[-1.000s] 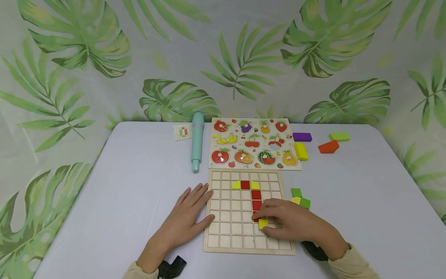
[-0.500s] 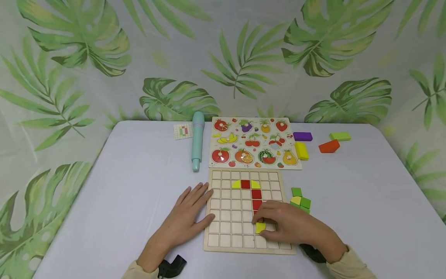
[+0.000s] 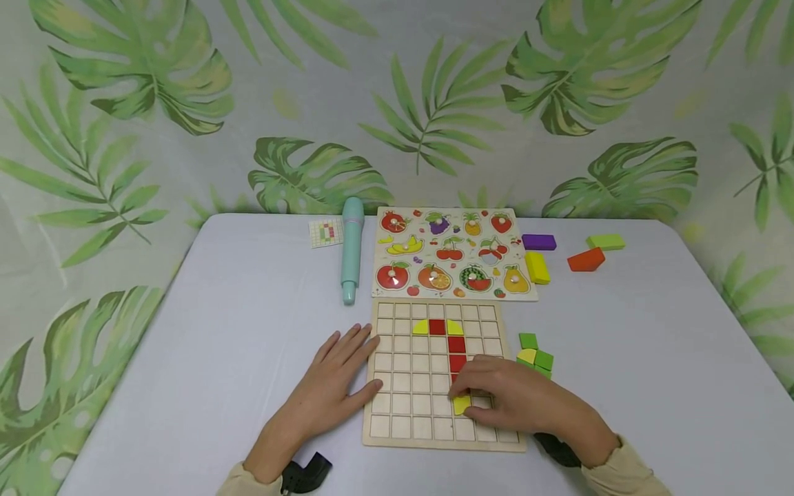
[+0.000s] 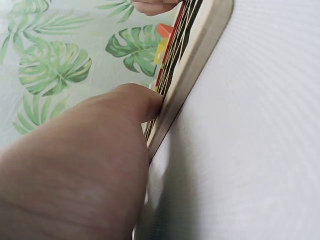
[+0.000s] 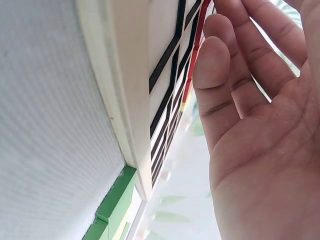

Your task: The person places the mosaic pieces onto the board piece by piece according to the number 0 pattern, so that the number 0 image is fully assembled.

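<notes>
A wooden grid board (image 3: 412,405) lies on the white table. My left hand (image 3: 331,379) rests flat with spread fingers at its left edge, and the left wrist view shows the thumb touching the rim. Over the board's right half, my right hand (image 3: 515,396) holds a yellow rounded tile (image 3: 461,405) between thumb and fingers, at the lower end of a column of red tiles (image 3: 456,344). The column's lower part is partly hidden by the fingers. Above it, a red tile (image 3: 437,327) sits between two yellow rounded tiles. The right wrist view does not show the held tile.
Several green tiles (image 3: 543,360) and a yellow one lie right of the board. Behind it are a fruit puzzle board (image 3: 428,265), a teal pen-shaped tube (image 3: 351,251) and a small pattern card (image 3: 325,234). Purple (image 3: 538,242), yellow, orange and lime blocks lie back right.
My right hand has shifted the yellow tile slightly left and down, into line below the red column, and it has turned a little. The left hand stays in place.
</notes>
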Motion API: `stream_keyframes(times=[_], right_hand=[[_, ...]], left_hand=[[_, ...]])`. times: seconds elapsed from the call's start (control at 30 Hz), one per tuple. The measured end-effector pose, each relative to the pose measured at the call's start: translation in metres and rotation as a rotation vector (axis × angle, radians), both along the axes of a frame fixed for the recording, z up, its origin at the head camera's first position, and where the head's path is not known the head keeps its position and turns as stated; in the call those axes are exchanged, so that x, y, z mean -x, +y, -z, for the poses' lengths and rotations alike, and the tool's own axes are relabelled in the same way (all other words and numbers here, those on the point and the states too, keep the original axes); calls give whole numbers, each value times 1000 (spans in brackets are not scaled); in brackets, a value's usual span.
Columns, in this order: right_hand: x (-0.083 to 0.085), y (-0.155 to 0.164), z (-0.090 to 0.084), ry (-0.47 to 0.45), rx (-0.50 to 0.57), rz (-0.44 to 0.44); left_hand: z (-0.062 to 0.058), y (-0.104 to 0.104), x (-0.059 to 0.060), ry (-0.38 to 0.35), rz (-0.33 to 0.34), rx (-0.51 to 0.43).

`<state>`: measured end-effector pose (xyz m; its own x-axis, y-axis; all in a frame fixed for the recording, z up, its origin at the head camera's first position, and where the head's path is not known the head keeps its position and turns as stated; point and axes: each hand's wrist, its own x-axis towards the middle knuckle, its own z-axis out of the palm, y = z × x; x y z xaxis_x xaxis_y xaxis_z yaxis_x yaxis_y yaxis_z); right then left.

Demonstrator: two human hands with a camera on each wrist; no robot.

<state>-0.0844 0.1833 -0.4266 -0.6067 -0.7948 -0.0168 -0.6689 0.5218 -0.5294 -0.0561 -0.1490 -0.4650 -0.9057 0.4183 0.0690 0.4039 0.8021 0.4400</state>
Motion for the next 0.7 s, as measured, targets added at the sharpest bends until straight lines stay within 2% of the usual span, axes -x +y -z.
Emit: stream_keyframes(times=[0.23, 0.53, 0.7], right_hand=[[1, 1, -2, -20, -4, 14], [9, 19, -7, -13, -25, 104], [16, 35, -11, -9, 30, 157]], left_hand=[[-1, 0, 1, -4, -5, 3], [0, 0, 0, -2, -2, 4], [0, 0, 0, -1, -4, 8]])
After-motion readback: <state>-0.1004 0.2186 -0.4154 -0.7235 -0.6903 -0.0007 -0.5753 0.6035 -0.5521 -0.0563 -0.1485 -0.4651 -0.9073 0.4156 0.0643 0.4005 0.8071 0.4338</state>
